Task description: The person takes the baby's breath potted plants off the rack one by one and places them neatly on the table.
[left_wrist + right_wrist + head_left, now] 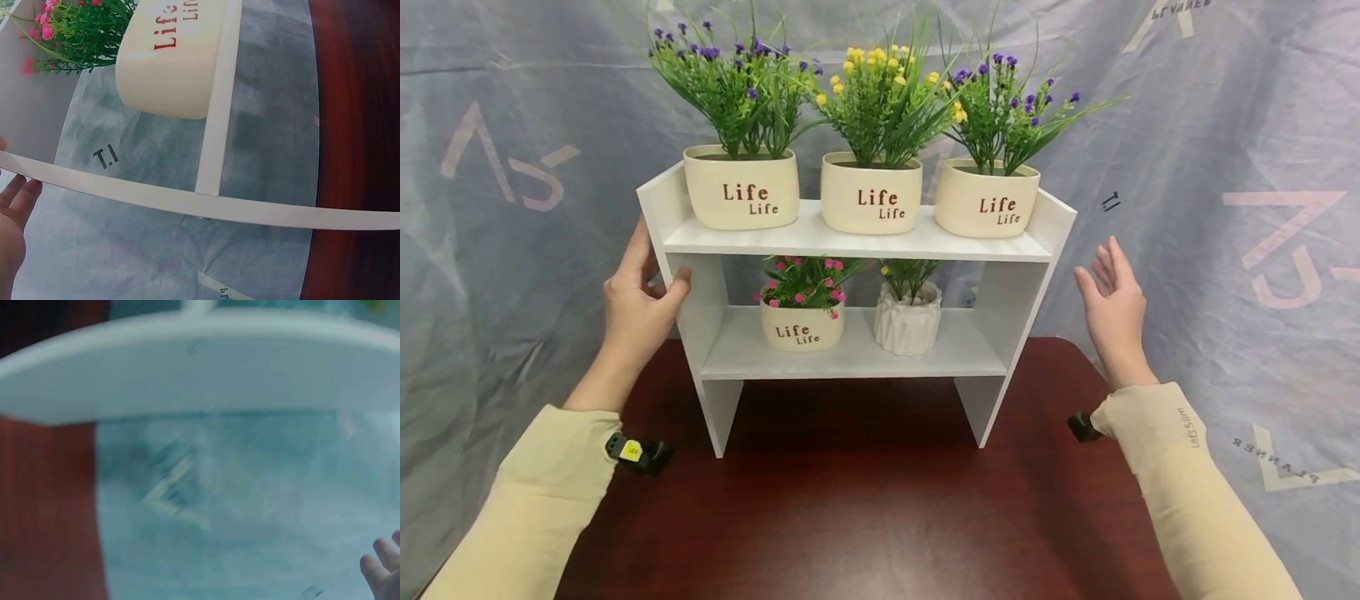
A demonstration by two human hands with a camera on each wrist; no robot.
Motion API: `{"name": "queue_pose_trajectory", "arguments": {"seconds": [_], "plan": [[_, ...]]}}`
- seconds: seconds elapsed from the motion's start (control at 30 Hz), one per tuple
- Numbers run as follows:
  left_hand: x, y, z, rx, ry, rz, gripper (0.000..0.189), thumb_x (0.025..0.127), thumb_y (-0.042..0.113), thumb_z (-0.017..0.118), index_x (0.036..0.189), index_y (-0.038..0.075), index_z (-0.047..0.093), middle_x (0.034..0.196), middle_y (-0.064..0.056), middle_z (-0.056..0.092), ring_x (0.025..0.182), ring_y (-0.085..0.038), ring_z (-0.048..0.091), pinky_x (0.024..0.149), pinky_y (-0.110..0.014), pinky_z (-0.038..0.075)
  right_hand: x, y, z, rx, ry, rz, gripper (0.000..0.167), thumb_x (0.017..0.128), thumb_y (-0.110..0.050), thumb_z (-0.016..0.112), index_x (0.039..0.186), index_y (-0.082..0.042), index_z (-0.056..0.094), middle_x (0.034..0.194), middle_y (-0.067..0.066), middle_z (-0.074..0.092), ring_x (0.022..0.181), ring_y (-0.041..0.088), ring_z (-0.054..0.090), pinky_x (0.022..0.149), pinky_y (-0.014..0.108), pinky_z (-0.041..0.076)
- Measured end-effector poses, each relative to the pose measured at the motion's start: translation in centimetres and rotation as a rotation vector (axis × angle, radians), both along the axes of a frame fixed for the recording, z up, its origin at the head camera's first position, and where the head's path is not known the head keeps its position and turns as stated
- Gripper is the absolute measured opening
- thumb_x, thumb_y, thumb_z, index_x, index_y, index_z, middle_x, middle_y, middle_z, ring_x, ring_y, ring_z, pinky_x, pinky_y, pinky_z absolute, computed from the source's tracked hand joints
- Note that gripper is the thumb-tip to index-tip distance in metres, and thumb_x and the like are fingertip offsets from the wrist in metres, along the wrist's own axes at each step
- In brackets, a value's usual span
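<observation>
A white two-tier shelf [857, 242] stands on the dark red table. At its left side panel is my left hand [643, 287], the thumb at the front edge and the fingers on the outer face; the left wrist view shows that panel edge [156, 194] between thumb and fingers [25, 190]. My right hand [1116, 304] is held in the air to the right of the shelf, apart from it, fingers extended and holding nothing. Cream "Life" pots with purple flowers [741, 200], yellow flowers [871, 200] and purple flowers [987, 204] line the top tier.
On the lower tier sit a cream pot with pink flowers [802, 327] and a white ridged pot [907, 321] with a small plant. A grey printed cloth [1240, 275] hangs behind and around the table [865, 517].
</observation>
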State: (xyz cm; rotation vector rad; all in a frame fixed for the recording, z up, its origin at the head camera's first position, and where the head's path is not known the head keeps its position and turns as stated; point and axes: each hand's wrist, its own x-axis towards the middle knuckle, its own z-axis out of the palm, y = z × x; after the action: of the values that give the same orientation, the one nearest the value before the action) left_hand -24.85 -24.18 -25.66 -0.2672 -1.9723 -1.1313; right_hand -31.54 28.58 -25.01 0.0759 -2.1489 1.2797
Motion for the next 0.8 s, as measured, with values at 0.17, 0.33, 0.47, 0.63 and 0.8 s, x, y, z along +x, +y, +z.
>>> {"name": "queue_pose_trajectory", "arguments": {"seconds": [0.17, 0.33, 0.47, 0.63, 0.8], "plan": [[0.0, -0.1, -0.3, 0.010, 0.012, -0.003, 0.075, 0.090, 0.003, 0.059, 0.151, 0.035, 0.031, 0.140, -0.013, 0.056, 0.114, 0.007, 0.055, 0.067, 0.001, 0.045, 1.2, -1.7, 2.7, -0.065, 0.089, 0.044, 0.062, 0.097, -0.024, 0.057, 0.152, -0.027, 0.030, 0.153, 0.003, 0.042, 0.139, 0.015, 0.044, 0.113, 0.025, 0.036], [-0.2, -0.1, -0.4, 0.007, 0.010, 0.000, 0.075, 0.089, 0.004, 0.059, 0.151, 0.036, 0.032, 0.139, -0.013, 0.057, 0.111, 0.009, 0.055, 0.066, 0.001, 0.045, 2.6, -3.1, 4.8, -0.103, 0.159, 0.096, 0.061, 0.095, -0.019, 0.059, 0.150, -0.028, 0.034, 0.152, 0.002, 0.044, 0.136, 0.013, 0.047, 0.112, 0.022, 0.037], [-0.3, -0.1, -0.4, 0.011, 0.015, -0.009, 0.074, 0.089, 0.003, 0.059, 0.150, 0.036, 0.033, 0.139, -0.011, 0.057, 0.110, 0.010, 0.056, 0.066, 0.000, 0.045, 3.4, -3.9, 5.9, -0.094, 0.202, 0.127, 0.061, 0.095, -0.017, 0.060, 0.149, -0.027, 0.036, 0.152, 0.002, 0.043, 0.136, 0.012, 0.046, 0.113, 0.023, 0.037], [-0.3, -0.1, -0.4, 0.020, 0.020, -0.017, 0.075, 0.089, 0.002, 0.059, 0.150, 0.036, 0.033, 0.140, -0.011, 0.056, 0.107, 0.011, 0.056, 0.068, 0.000, 0.046, 4.1, -4.8, 6.6, -0.073, 0.237, 0.140, 0.061, 0.093, -0.015, 0.063, 0.149, -0.027, 0.038, 0.152, 0.000, 0.044, 0.137, 0.011, 0.045, 0.114, 0.026, 0.036], [-0.4, 0.0, -0.4, 0.036, 0.032, -0.023, 0.074, 0.088, 0.001, 0.059, 0.150, 0.035, 0.035, 0.141, -0.010, 0.056, 0.108, 0.010, 0.057, 0.070, 0.000, 0.046, 4.7, -5.9, 7.0, -0.063, 0.273, 0.139, 0.060, 0.093, -0.015, 0.064, 0.147, -0.028, 0.041, 0.150, -0.001, 0.047, 0.136, 0.009, 0.046, 0.115, 0.026, 0.035]]}}
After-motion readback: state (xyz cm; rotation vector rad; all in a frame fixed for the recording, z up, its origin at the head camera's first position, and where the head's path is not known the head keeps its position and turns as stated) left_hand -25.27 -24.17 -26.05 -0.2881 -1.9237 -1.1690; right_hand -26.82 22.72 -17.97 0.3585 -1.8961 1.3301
